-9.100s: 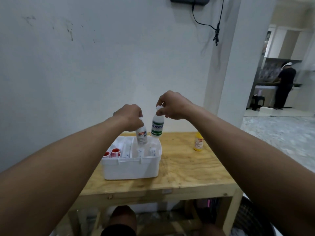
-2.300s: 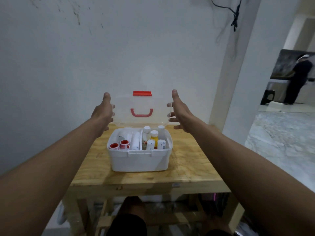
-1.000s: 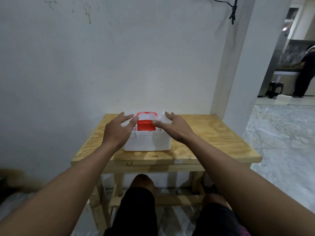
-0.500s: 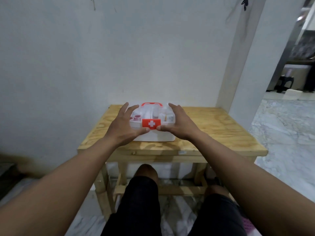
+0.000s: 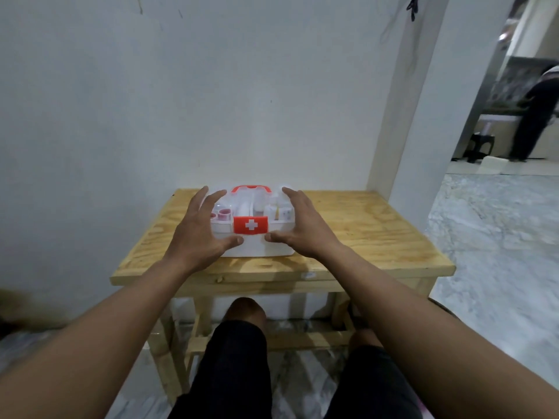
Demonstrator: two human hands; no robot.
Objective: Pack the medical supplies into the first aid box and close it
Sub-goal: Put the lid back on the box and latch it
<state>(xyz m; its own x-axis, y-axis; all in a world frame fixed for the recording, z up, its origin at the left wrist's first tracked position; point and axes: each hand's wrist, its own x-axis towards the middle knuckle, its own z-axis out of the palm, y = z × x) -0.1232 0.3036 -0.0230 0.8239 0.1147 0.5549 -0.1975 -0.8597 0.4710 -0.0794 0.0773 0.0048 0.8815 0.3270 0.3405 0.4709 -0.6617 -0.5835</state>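
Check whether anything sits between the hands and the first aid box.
Nothing visible does. The left hand and right hand flank the first aid box, thumbs on its front below the red latch.

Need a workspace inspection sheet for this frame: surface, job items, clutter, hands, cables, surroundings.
Surface: wooden table against the wall, bare apart from the box.
Job items: first aid box, clear lid down, red latch at front; supplies visible inside.
Clutter: nothing seen.
Hands: left hand and right hand open, spread on the box's front corners, thumbs under the latch.
Cables: black cable hanging on the wall, upper right.
Surroundings: person standing in the far room, right.
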